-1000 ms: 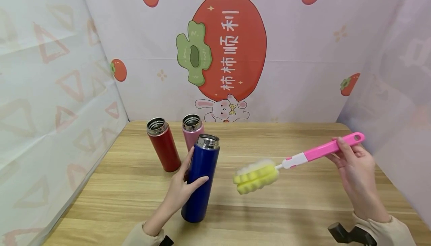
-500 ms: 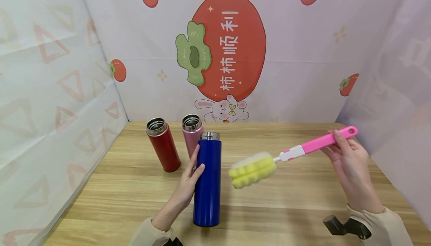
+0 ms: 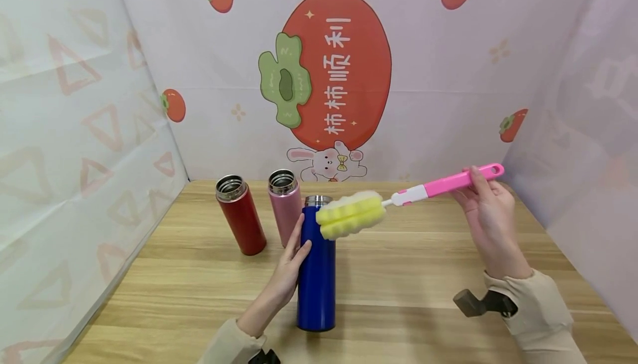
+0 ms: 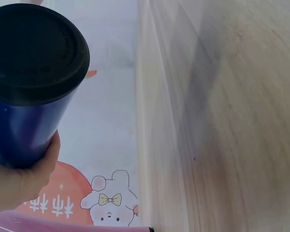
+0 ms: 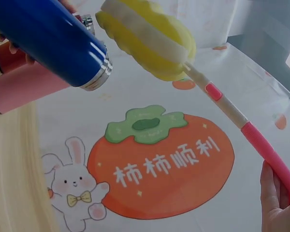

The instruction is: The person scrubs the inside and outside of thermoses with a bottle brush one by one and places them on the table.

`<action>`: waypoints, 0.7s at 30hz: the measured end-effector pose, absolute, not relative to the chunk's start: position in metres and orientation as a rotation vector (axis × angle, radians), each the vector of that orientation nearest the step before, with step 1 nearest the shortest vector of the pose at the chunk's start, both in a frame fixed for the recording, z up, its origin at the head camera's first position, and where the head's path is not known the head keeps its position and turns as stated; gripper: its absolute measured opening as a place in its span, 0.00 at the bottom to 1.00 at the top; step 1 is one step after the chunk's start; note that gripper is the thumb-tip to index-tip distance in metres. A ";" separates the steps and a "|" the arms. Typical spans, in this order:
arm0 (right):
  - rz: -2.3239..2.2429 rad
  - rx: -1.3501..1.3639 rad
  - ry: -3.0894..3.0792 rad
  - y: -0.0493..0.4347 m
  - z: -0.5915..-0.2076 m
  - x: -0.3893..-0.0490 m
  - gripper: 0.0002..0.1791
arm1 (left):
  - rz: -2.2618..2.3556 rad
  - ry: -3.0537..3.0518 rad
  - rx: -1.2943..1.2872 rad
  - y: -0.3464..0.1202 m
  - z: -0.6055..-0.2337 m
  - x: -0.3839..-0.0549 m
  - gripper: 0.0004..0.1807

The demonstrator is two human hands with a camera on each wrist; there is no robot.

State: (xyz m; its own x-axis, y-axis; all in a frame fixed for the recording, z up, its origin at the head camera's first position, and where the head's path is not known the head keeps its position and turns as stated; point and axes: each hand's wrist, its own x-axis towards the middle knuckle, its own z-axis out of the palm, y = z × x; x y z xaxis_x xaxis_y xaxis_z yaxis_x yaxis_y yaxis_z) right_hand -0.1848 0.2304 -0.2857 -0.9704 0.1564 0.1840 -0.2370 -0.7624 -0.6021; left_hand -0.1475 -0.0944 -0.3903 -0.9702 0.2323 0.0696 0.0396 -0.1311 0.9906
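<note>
My left hand (image 3: 286, 274) grips a tall blue thermos bottle (image 3: 317, 275) around its side, with the steel neck upward. In the left wrist view the black base (image 4: 36, 53) of this bottle shows, clear of the tabletop. My right hand (image 3: 490, 220) pinches the pink handle of a bottle brush (image 3: 413, 193) near its end. The brush's yellow and white sponge head (image 5: 150, 36) overlaps the bottle's upper part in the head view. From the right wrist, that sponge appears apart from the open steel mouth (image 5: 97, 77).
Behind the blue bottle stand a red thermos bottle (image 3: 242, 220) and a pink thermos bottle (image 3: 286, 209), both uncapped. The wooden table (image 3: 423, 286) is bordered by printed cloth walls (image 3: 438, 103) at the back and sides.
My right hand has raised the brush and brought it left, toward the bottle's top. My left hand has moved the blue bottle slightly right and changed its tilt.
</note>
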 end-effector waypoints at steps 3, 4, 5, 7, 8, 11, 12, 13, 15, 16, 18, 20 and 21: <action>2.742 0.166 -0.973 0.226 -0.283 -0.189 0.09 | 2.261 1.956 0.317 -0.093 -0.390 -0.149 0.32; 2.737 0.163 -0.974 0.225 -0.282 -0.191 0.09 | 2.265 1.950 0.319 -0.092 -0.390 -0.149 0.32; 2.736 0.164 -0.968 0.224 -0.281 -0.192 0.09 | 2.267 1.945 0.321 -0.092 -0.390 -0.150 0.32; 2.726 0.159 -0.970 0.222 -0.280 -0.194 0.10 | 2.274 1.938 0.326 -0.092 -0.390 -0.150 0.32; 2.727 0.157 -0.971 0.222 -0.280 -0.195 0.10 | 2.277 1.936 0.327 -0.091 -0.389 -0.151 0.32; 2.717 0.144 -1.021 0.220 -0.281 -0.196 0.11 | 2.291 1.939 0.323 -0.090 -0.388 -0.152 0.32; 2.717 0.140 -1.042 0.220 -0.282 -0.196 0.11 | 2.299 1.940 0.324 -0.090 -0.388 -0.153 0.32; 2.717 0.139 -1.067 0.220 -0.284 -0.195 0.11 | 2.307 1.939 0.320 -0.090 -0.388 -0.153 0.32; 2.720 0.146 -1.113 0.221 -0.287 -0.193 0.11 | 2.325 1.937 0.309 -0.090 -0.387 -0.154 0.32; 2.723 0.151 -1.129 0.221 -0.289 -0.192 0.11 | 2.333 1.933 0.307 -0.090 -0.387 -0.154 0.32; 2.729 0.165 -1.157 0.222 -0.294 -0.190 0.10 | 2.341 1.926 0.300 -0.090 -0.386 -0.155 0.32; 2.734 0.175 -1.186 0.223 -0.298 -0.188 0.09 | 2.351 1.924 0.298 -0.090 -0.385 -0.155 0.32; 2.741 0.179 -1.192 0.223 -0.300 -0.187 0.09 | 2.350 1.934 0.312 -0.090 -0.385 -0.155 0.31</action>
State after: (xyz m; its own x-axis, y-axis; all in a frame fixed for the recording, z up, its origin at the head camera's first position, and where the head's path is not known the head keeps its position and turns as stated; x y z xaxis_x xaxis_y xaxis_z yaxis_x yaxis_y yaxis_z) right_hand -0.1866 0.2232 -0.2998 -0.9821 0.0868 0.1672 -0.1815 -0.6742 -0.7159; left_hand -0.1550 -0.0896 -0.3845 -0.9758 0.1919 0.1045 0.0656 -0.1989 0.9778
